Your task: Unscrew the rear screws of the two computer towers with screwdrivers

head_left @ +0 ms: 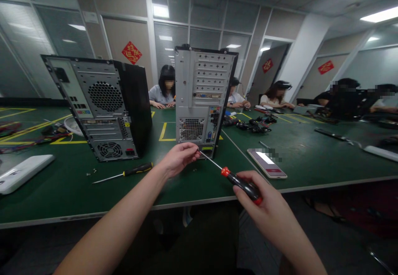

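Note:
My right hand (pixel 256 192) is closed around the black-and-red handle of a screwdriver (pixel 242 183), whose shaft points up and left. At its tip, the fingers of my left hand (pixel 182 156) are pinched together; what lies between them is too small to make out. Just behind them an upright computer case (pixel 189 84) shows its grey rear panel with slots, ports and a vent. To the left stands a second computer case (pixel 102 130), black-sided, its rear also facing me. A black-and-yellow screwdriver (pixel 137 170) lies on the green table (pixel 164 194), left of my left hand.
Small screws (pixel 95 170) lie near the loose screwdriver. A phone (pixel 267 164) rests at right, and a white device (pixel 26 173) at far left. Behind are black cables (pixel 255 124) and a white bowl (pixel 73 125). Several people sit across the table, including one person (pixel 163 92) between the cases.

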`<action>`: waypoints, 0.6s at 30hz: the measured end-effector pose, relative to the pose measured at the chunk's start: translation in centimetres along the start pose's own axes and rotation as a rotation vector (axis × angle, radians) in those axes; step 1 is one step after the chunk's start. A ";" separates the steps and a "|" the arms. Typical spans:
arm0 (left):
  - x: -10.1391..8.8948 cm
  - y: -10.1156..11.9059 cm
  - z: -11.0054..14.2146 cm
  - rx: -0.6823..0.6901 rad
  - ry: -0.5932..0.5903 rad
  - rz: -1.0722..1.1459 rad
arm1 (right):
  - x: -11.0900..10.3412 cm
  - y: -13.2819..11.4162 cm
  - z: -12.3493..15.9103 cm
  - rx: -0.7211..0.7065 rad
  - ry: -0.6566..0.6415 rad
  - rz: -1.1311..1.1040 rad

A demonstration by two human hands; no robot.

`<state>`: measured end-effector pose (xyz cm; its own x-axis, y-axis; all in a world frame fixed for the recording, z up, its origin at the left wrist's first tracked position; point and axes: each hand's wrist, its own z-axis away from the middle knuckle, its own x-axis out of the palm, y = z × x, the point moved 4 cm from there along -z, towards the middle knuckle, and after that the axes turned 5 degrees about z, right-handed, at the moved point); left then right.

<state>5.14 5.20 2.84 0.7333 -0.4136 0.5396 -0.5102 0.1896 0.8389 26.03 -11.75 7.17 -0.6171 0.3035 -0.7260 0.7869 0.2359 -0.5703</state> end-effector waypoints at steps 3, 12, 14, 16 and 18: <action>-0.1 0.1 -0.1 0.021 0.003 0.015 | 0.8 -0.3 0.0 -0.001 -0.052 -0.016; -0.5 0.3 -0.2 0.055 0.041 0.034 | 2.5 -0.9 -0.1 0.003 -0.085 -0.029; -0.5 0.3 -0.2 0.056 0.031 0.044 | 2.6 -0.9 -0.1 0.001 -0.078 -0.029; -0.5 0.3 -0.2 0.055 0.019 0.051 | 2.6 -1.0 -0.2 0.000 -0.070 -0.028; -0.6 0.3 -0.3 0.057 0.010 0.051 | 2.5 -1.0 -0.3 -0.002 -0.065 -0.027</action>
<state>4.72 5.71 2.79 0.7097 -0.3958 0.5828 -0.5719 0.1594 0.8047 23.69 -10.96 5.97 -0.6368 0.2369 -0.7337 0.7700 0.2448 -0.5892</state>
